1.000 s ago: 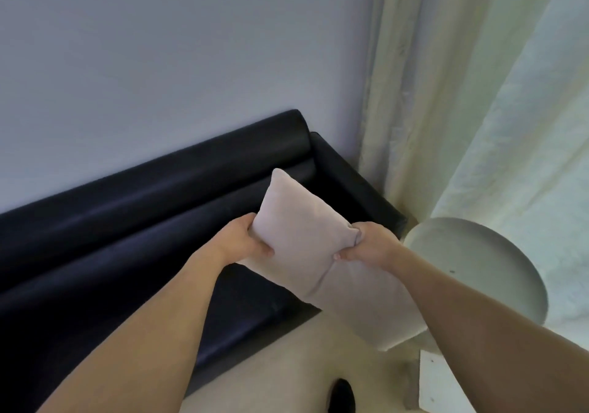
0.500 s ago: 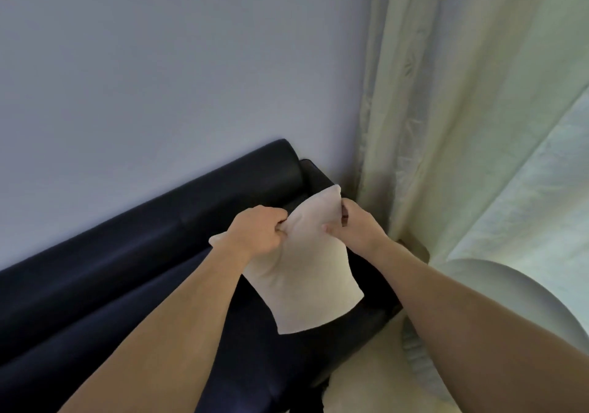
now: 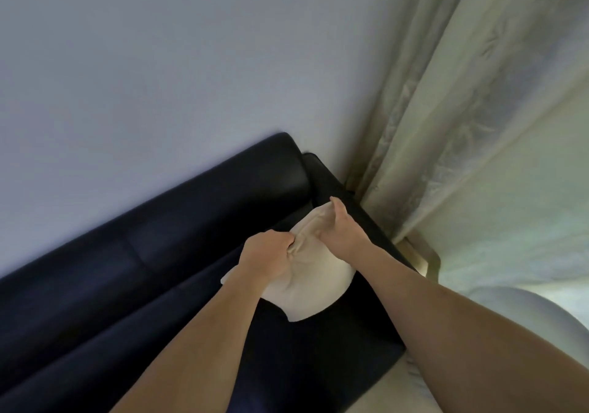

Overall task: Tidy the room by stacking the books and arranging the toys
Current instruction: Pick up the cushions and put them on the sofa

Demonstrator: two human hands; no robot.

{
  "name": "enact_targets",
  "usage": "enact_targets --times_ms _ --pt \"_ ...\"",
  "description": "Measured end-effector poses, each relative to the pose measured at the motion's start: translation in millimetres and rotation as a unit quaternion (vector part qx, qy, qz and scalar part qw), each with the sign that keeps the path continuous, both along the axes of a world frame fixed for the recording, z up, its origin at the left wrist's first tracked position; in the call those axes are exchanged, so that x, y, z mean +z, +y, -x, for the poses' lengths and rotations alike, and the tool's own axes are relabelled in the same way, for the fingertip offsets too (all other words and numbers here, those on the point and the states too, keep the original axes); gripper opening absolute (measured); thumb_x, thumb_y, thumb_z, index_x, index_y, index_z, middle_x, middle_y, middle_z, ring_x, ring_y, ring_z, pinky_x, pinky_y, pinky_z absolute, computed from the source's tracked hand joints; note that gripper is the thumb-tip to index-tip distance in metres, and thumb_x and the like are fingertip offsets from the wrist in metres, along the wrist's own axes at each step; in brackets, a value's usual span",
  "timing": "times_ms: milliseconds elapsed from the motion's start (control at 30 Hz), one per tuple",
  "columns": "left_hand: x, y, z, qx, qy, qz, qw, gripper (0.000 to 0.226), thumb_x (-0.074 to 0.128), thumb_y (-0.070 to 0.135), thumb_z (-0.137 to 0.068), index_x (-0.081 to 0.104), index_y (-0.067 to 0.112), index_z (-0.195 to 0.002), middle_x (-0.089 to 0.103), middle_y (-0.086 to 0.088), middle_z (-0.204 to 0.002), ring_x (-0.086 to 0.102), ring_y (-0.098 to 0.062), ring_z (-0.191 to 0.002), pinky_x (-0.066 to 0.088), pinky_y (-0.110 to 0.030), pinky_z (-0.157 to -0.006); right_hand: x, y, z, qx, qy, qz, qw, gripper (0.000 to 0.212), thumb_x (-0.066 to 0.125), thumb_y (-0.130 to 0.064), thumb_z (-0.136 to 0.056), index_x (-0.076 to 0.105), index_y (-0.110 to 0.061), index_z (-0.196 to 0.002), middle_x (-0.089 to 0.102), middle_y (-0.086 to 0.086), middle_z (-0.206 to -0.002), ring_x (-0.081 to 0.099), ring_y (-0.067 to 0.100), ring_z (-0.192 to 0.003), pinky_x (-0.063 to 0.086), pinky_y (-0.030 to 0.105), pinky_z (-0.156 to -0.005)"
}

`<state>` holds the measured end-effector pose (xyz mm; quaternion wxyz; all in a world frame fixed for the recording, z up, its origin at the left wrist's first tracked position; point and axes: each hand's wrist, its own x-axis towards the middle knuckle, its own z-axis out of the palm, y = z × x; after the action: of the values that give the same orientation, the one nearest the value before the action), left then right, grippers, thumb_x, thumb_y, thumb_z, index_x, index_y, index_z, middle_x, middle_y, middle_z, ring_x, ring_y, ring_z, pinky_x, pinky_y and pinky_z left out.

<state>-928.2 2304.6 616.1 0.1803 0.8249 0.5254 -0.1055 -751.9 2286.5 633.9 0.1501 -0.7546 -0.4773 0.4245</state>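
Both hands, left hand (image 3: 266, 261) and right hand (image 3: 338, 232), pinch the soft cream fabric cushion (image 3: 314, 288) against the black leather sofa's (image 3: 159, 253) corner; released carelessly, it could slump forward off the seat.

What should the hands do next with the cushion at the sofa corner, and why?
Probably let go. The cream cushion already lies in the black sofa corner by the armrest, while the left hand and right hand both grip its bunched top edge. Releasing would let it settle.
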Motion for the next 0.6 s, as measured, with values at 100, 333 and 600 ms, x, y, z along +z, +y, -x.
enact_targets --times_ms 100,333,600 --pt "-22.0 36.8 -2.8 0.012 0.007 0.023 1.000 0.011 0.049 0.023 -0.097 0.057 0.023 -0.089 0.062 0.002 -0.080 0.062 -0.020 -0.075 0.055 -0.039 -0.075 -18.1 24.2 2.9 -0.002 0.000 0.016 1.000 0.080 0.057 -0.026 -0.095 0.005 -0.027 -0.155 0.033 0.006 -0.153 0.040 0.027 -0.136 0.037 0.040 -0.107" --pt "-59.3 102.3 -25.4 0.107 0.019 0.072 0.991 0.032 0.051 0.022 -0.097 0.047 0.014 -0.128 0.059 -0.009 -0.118 0.059 -0.030 -0.107 0.051 -0.046 -0.092 -47.8 26.6 -0.4 0.019 0.013 0.089 0.996 0.082 0.059 -0.018 -0.091 0.008 -0.031 -0.154 0.023 0.001 -0.158 0.036 0.026 -0.137 0.039 0.041 -0.106" --pt "-38.4 93.7 -41.2 -0.005 0.088 0.052 0.995 0.042 0.045 0.030 -0.099 0.044 0.017 -0.139 0.049 -0.007 -0.136 0.049 -0.029 -0.123 0.038 -0.042 -0.105 -14.5 16.6 -23.3 0.003 -0.029 0.071 0.997 0.084 0.062 -0.017 -0.090 0.011 -0.029 -0.155 0.017 0.001 -0.161 0.032 0.026 -0.141 0.037 0.041 -0.111"
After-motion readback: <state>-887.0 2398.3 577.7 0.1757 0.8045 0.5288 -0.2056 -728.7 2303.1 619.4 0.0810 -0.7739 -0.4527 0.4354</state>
